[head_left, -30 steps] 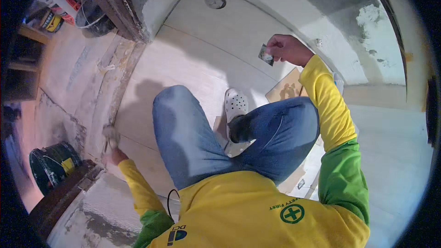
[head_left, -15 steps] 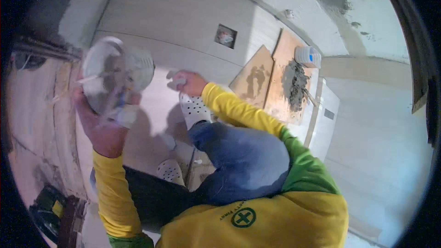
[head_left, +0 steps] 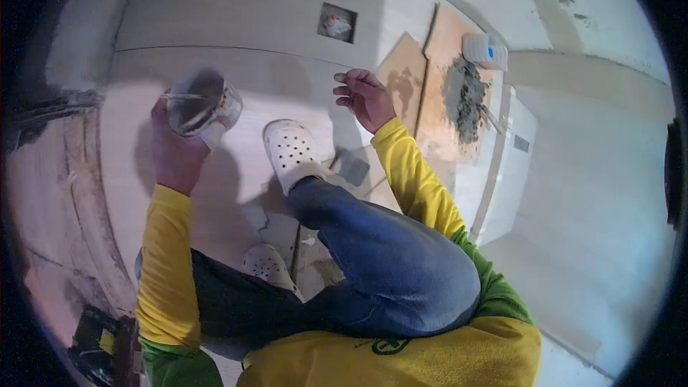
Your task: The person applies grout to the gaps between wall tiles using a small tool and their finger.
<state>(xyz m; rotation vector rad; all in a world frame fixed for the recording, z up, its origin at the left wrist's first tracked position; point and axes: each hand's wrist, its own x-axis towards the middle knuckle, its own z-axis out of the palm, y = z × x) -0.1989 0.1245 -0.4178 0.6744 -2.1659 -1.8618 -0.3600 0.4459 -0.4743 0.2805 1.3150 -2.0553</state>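
Note:
My left hand (head_left: 175, 158) is wrapped round the side of a small white bucket (head_left: 231, 110), its thumb near the rim. The bucket's mouth is turned toward me and the inside is smeared grey. A thin pale bar, perhaps its handle or a stick, crosses the opening. Over the floor to the right, my right hand (head_left: 369, 100) is raised with its fingers loosely bent and apart, and I see nothing in it. A white clog (head_left: 290, 150) on my foot lies between the two hands, lower down.
Brown boards (head_left: 401, 64) lie at the right, with a heap of wet grey mortar (head_left: 466, 100) and a tool handle (head_left: 493, 120) beside it. A white ribbed tub (head_left: 485, 51) stands at their far end. The tiled floor has a square cut-out (head_left: 337, 23). A black tool (head_left: 93, 337) rests lower left.
The bucket has turned and no longer shows its ribbed side. My right hand has moved right, away from the bucket and the clog, and its fingers have spread.

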